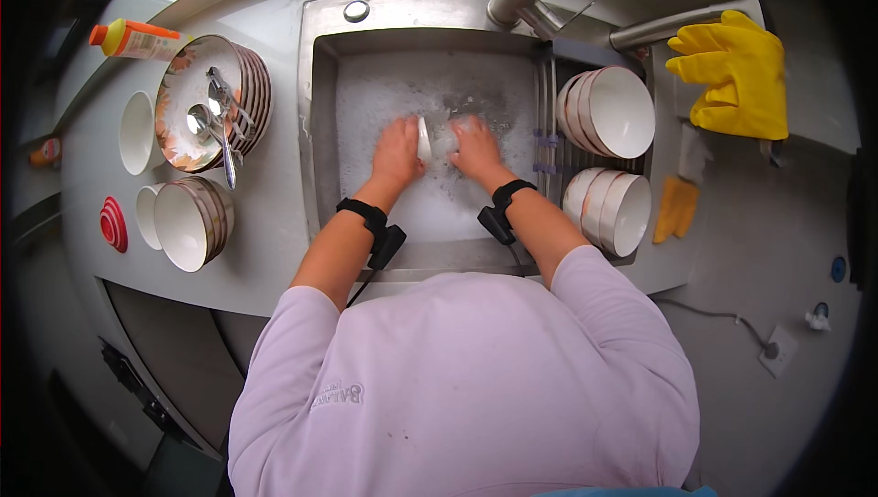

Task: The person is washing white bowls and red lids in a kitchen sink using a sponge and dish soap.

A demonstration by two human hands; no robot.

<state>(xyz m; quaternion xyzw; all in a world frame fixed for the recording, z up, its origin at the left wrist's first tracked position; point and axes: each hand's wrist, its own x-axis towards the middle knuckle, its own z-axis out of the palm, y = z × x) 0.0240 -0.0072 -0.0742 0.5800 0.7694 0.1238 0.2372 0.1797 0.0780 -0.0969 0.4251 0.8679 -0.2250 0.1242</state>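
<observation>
Soapy water stands in a stainless steel sink (411,11) in front of me. My left hand (398,154) is in the basin, its fingers against a white piece of dishware (424,140), of which only a narrow rim shows. What this piece is, and how firmly the hand grips it, I cannot tell. A short way to its right, my right hand (475,147) has its fingers spread and bent at the water, with suds at the fingertips. Anything under its palm is hidden. Both wrists carry black straps with small black devices and cables.
Left counter: stacked flowered plates (171,96) bearing spoons, stacked bowls (182,226), a white bowl (138,132), a detergent bottle (140,40), a red ribbed item (112,224). Right: a rack with two bowl stacks (617,113) (621,214), yellow rubber gloves (744,78). A faucet (511,0) rises behind the basin.
</observation>
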